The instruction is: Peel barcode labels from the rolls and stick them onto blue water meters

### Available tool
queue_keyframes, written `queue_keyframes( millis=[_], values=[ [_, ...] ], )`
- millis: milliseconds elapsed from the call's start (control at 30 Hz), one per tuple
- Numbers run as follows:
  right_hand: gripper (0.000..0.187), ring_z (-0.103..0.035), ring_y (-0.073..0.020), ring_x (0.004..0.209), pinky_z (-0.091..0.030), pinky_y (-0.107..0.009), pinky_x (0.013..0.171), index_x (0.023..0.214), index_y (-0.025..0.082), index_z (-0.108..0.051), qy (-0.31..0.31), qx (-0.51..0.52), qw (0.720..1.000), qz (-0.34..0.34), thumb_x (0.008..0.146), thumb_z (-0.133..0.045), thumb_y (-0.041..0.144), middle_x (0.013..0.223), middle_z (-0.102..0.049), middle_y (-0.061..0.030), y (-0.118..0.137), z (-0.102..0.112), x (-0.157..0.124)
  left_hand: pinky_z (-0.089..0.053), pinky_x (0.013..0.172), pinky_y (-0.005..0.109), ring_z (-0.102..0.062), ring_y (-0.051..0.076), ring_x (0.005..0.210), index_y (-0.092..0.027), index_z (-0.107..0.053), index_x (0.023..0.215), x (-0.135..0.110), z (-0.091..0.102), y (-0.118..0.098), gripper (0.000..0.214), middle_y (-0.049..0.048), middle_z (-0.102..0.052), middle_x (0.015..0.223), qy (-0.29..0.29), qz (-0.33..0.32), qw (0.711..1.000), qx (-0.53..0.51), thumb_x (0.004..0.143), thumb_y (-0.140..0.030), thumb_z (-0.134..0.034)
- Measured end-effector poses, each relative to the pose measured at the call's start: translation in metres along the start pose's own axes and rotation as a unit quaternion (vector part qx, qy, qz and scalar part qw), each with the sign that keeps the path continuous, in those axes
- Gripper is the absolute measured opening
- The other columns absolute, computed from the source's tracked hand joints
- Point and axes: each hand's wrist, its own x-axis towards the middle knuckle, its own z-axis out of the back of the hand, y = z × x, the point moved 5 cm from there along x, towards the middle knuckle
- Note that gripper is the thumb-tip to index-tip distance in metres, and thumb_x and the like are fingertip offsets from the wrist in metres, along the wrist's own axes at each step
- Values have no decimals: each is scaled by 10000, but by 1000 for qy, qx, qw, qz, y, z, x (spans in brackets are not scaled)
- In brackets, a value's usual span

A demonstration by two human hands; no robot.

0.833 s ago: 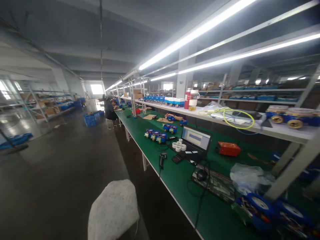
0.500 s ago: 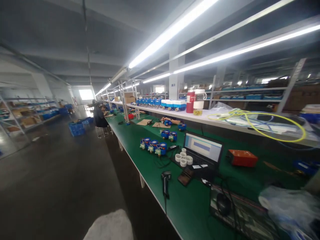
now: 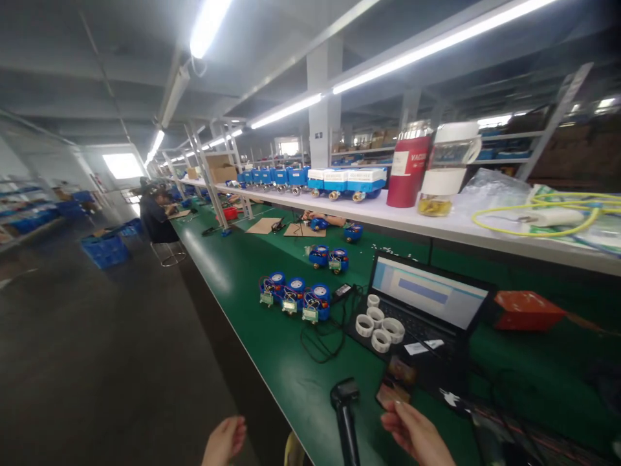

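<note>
- While left hand [image 3: 224, 442] has fingers loosely clenched, nothing visible inside, right hand [image 3: 418, 435] sits by smartphone [image 3: 396, 380], can't tell if gripping.
- Barcode scanner [image 3: 346, 417] near tabletop [image 3: 301, 388] edge, likely for reach.

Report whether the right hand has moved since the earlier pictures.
Yes. The right hand, out of view earlier, has come forward toward the laptop, and is now at the near edge of the flat dark object.

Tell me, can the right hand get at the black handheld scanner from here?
Likely yes: the right hand is close beside the black handheld scanner, with green bench showing between them and nothing visibly blocking it.
</note>
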Motion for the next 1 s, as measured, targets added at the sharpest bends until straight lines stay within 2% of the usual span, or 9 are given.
queue_keyframes(
  millis=[67, 200, 300, 367, 467, 600, 767, 867, 1000],
  values=[
    [691, -625, -160, 733, -465, -191, 601, 866, 142, -656, -18, 1, 1000, -5, 475, -748, 704, 770, -685, -84, 10, -7, 14, -472, 587, 244, -595, 148, 574, -137, -628, 681, 41, -26, -29, 179, 78, -644, 661, 25, 5, 1000, -5, 648, -300, -696],
    [683, -629, -184, 738, -477, -220, 612, 865, 137, -655, -115, 18, 993, -12, 475, -742, 691, 769, -683, -93, 18, -22, 38, -475, 599, 232, -598, 132, 580, -103, -630, 749, 109, -82, -79, 143, 79, -643, 690, 71, 18, 997, 7, 731, -244, -622],
    [627, -630, -184, 731, -475, -227, 610, 862, 142, -652, -157, 26, 987, -34, 513, -740, 655, 768, -684, -90, 17, -46, 55, -479, 620, 225, -603, 127, 608, -91, -630, 784, 143, -113, -110, 141, 81, -644, 712, 103, 31, 994, 15, 783, -226, -588],
    [612, -633, -188, 754, -476, -231, 626, 870, 143, -649, -153, 29, 986, -55, 523, -745, 637, 790, -686, -96, 16, -66, 69, -486, 646, 232, -606, 128, 636, -84, -632, 821, 159, -129, -126, 163, 91, -648, 749, 121, 43, 991, 19, 813, -235, -570],
    [610, -637, -210, 780, -475, -252, 630, 880, 140, -640, -156, 23, 986, -60, 543, -723, 641, 829, -684, -116, 24, -93, 94, -495, 703, 254, -612, 139, 704, -81, -626, 884, 177, -149, -144, 217, 124, -658, 869, 138, 66, 988, 22, 823, -285, -590],
    [599, -615, -227, 920, -473, -281, 713, 926, 164, -615, -185, 5, 982, -49, 564, -693, 635, 990, -662, -114, 51, -115, 137, -483, 833, 301, -614, 162, 834, -96, -603, 945, 193, -177, -156, 270, 151, -634, 1035, 147, 106, 983, 11, 825, -339, -605],
    [481, -523, -219, 1105, -429, -325, 856, 978, 202, -608, -188, -32, 980, -48, 676, -667, 572, 1141, -607, -72, 89, -138, 199, -480, 838, 317, -611, 165, 840, -108, -605, 936, 205, -208, -159, 308, 132, -633, 1007, 160, 147, 976, -14, 808, -387, -625],
    [468, -544, -224, 1056, -451, -314, 788, 985, 204, -626, -169, -42, 982, -72, 665, -718, 534, 1099, -622, -60, 96, -154, 228, -477, 753, 265, -598, 134, 751, -120, -615, 917, 210, -219, -161, 293, 92, -643, 931, 160, 144, 976, -24, 770, -367, -669],
    [494, -613, -190, 796, -460, -253, 603, 946, 148, -631, -130, -25, 986, -103, 678, -715, 555, 922, -658, -84, 90, -170, 249, -450, 682, 241, -600, 136, 744, -139, -630, 880, 216, -223, -165, 236, 65, -657, 895, 156, 139, 978, -29, 725, -302, -700]
  ],
)
